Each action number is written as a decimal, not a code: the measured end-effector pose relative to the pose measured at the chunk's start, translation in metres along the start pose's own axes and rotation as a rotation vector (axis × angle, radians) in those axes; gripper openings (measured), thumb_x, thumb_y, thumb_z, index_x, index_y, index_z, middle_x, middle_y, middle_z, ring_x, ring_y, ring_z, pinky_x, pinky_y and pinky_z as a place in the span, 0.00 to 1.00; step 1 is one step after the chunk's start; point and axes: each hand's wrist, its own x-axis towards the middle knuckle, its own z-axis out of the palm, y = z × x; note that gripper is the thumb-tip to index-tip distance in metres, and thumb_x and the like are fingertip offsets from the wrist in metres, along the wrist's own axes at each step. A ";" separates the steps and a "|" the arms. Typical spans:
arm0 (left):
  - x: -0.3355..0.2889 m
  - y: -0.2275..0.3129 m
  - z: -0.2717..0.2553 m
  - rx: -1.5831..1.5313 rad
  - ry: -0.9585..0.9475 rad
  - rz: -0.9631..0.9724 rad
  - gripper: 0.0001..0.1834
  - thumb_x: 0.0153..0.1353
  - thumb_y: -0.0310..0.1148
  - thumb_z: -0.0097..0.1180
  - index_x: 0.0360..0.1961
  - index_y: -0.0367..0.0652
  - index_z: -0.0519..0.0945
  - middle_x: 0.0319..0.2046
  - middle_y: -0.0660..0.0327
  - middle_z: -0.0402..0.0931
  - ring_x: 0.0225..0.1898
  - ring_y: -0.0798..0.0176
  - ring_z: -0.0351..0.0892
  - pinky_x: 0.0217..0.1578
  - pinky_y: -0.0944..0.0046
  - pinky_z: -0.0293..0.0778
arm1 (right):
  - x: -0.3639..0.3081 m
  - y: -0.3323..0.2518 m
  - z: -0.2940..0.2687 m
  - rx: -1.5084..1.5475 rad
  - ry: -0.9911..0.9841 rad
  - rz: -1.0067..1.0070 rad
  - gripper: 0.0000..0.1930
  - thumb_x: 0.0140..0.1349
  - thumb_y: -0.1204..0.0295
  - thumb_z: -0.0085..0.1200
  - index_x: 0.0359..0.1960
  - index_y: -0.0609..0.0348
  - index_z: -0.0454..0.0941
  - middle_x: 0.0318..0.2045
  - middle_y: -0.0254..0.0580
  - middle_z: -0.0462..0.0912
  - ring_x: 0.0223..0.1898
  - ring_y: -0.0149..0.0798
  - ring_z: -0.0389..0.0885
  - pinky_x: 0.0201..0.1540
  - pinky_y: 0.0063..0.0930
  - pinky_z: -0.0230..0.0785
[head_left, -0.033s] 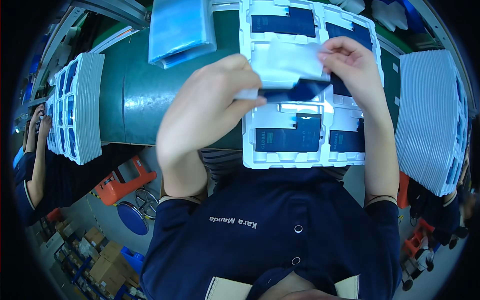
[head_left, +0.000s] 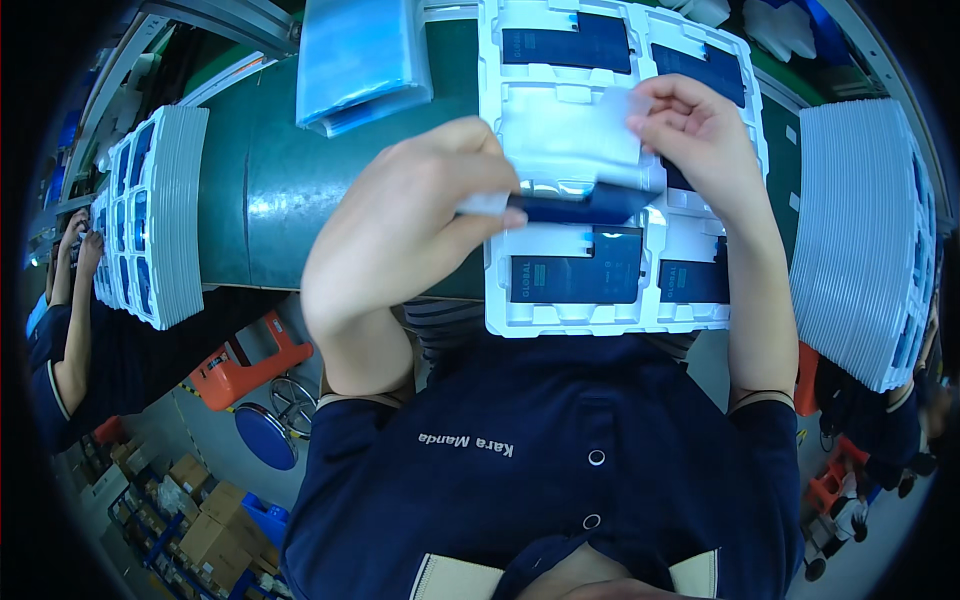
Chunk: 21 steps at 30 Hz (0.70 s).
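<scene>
Fingers of the left hand [head_left: 420, 215] curl shut, pinching the near end of a flat dark blue rectangular battery cell [head_left: 585, 205]; fingers of the right hand [head_left: 695, 130] pinch the corner of a thin translucent white plastic film [head_left: 570, 140] lying over that cell. Both forearms rise from the lower edge, wrists bent inward, meeting above the green conveyor belt [head_left: 270, 190]. Under the hands sits a white moulded plastic tray [head_left: 560, 315] with more dark cells in its pockets. A tall stack of white trays [head_left: 865, 240] stands right, another stack [head_left: 150, 220] left. A pile of blue plastic sleeves [head_left: 360, 60] lies beyond the left hand.
</scene>
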 end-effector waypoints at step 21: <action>0.019 -0.028 0.020 -0.396 0.059 -0.104 0.07 0.52 0.25 0.64 0.31 0.33 0.80 0.48 0.58 0.77 0.43 0.66 0.76 0.39 0.67 0.71 | -0.004 -0.008 0.010 -0.123 0.199 -0.125 0.18 0.61 0.66 0.59 0.51 0.57 0.77 0.35 0.34 0.78 0.28 0.23 0.70 0.33 0.15 0.65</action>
